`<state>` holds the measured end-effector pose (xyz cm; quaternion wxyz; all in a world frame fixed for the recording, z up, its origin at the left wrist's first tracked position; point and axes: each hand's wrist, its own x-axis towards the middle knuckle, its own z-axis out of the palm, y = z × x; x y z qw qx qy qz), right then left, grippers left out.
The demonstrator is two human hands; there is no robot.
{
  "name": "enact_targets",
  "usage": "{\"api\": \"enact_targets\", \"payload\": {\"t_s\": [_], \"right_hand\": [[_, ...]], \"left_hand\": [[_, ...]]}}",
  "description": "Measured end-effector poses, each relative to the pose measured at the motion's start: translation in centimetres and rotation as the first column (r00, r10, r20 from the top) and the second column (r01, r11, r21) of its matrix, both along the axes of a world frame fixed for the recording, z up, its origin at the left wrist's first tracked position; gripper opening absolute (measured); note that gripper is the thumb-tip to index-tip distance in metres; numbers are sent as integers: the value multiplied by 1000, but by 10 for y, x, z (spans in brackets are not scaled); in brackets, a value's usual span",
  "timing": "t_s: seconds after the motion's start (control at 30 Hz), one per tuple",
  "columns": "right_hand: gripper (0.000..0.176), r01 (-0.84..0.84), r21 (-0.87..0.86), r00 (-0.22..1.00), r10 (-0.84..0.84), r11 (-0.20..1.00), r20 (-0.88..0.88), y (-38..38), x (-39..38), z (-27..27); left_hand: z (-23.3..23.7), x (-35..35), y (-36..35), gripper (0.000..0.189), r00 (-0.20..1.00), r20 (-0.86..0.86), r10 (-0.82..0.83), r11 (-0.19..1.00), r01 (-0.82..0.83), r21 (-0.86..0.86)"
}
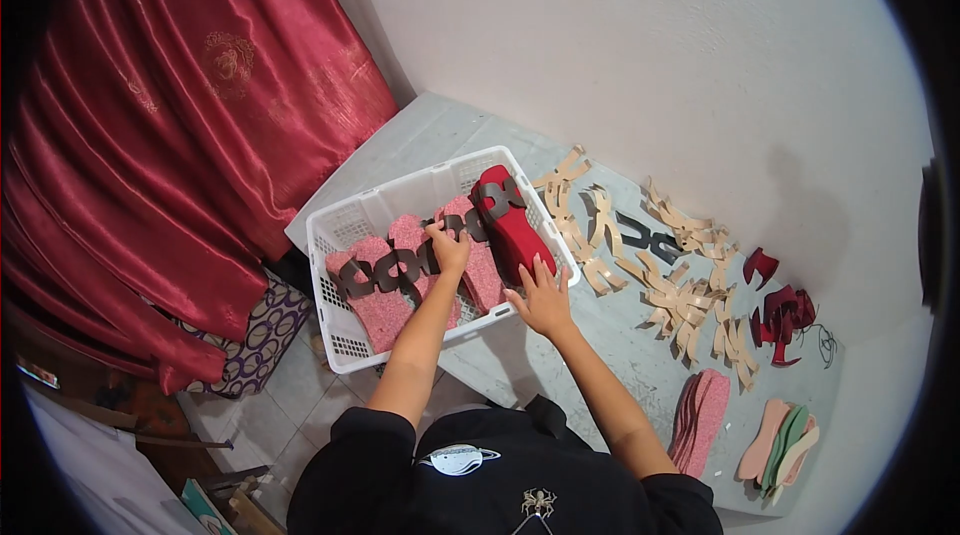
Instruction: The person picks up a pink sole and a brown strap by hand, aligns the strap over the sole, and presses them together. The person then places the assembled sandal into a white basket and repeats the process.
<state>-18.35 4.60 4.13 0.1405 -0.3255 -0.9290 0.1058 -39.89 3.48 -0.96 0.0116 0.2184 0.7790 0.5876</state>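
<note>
A white plastic basket [340, 210] holds pink speckled soles [385, 318] with dark brown crossed straps [357, 278], and a stack of red soles [520, 238] with a dark strap on top at its right end. My left hand [450, 247] reaches into the basket, its fingers bent at the dark straps in the middle; what it grips, if anything, is hidden. Over the basket's near right edge, my right hand [543, 297] lies with fingers spread, the fingertips at the lower end of the red soles.
Beige straps [680, 300] and dark straps [650, 237] lie on the grey table [600, 355] to the right. Beyond them are dark red pieces [783, 315]. Pink soles [703, 420] and pastel soles [780, 445] lie nearer. A red curtain [200, 135] hangs at left.
</note>
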Motion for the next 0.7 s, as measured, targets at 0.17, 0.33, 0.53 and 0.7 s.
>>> {"api": "enact_targets", "payload": {"t_s": [0.17, 0.33, 0.53, 0.7], "right_hand": [[60, -18, -30, 1000, 18, 999, 1, 0, 1, 0], [60, -23, -33, 1000, 24, 999, 11, 0, 2, 0], [57, -23, -40, 1000, 23, 999, 4, 0, 1, 0], [58, -2, -48, 998, 4, 999, 56, 3, 0, 2]], "left_hand": [[6, 2, -1, 49, 997, -68, -18, 996, 12, -91], [8, 3, 0, 51, 999, -49, -6, 992, 0, -124], [21, 9, 4, 53, 990, 127, 58, 963, -22, -267], [11, 3, 2, 49, 999, 21, 42, 970, -35, -241]]}}
